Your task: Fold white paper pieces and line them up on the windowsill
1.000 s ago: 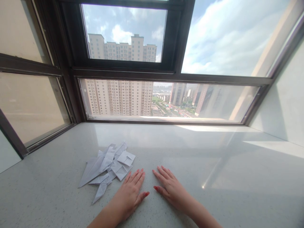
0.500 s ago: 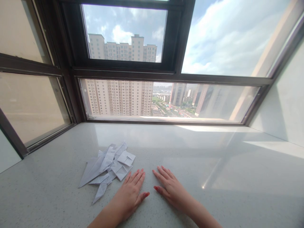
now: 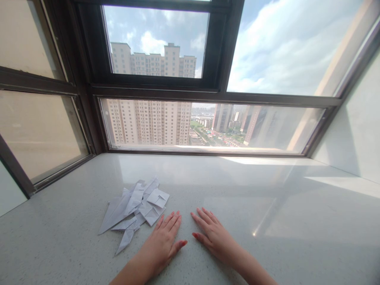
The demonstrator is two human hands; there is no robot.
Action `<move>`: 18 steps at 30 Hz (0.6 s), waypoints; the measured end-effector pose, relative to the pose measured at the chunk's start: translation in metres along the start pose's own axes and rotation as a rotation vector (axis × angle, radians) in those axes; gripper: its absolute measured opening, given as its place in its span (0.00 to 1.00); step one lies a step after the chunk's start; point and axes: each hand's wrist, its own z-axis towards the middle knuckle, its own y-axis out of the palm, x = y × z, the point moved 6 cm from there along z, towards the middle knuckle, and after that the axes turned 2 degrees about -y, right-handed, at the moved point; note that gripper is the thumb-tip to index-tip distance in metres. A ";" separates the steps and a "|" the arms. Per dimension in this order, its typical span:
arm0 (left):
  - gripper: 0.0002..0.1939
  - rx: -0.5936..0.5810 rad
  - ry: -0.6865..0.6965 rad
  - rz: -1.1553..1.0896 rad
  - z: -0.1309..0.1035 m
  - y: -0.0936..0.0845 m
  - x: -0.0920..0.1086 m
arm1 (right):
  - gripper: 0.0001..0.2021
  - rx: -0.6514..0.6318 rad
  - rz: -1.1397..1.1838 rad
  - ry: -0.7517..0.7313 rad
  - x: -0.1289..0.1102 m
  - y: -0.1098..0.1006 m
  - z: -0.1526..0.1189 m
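So the folded papers (image 3: 135, 200) sit ahead-left of the 2 hands, heap slanting near-left to far-right. Left hand (image 3: 162, 243) is way nearer, fingertips just beside it; right hand (image 3: 216, 237) lies farther off. Both palm-down, thumbs spread, on a speckled sill (image 3: 184, 178) below dark-framed windows (image 3: 160, 95).

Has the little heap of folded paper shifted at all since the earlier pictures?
No, the folded paper lies in the same spot, judged against the window frame.
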 end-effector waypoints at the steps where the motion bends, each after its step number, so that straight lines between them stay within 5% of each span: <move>1: 0.30 -0.002 -0.002 -0.002 0.000 0.000 0.000 | 0.31 -0.004 -0.004 0.000 0.000 0.000 0.000; 18: 0.31 0.025 0.010 -0.006 0.000 -0.002 0.001 | 0.31 -0.004 0.001 0.005 0.001 0.001 0.001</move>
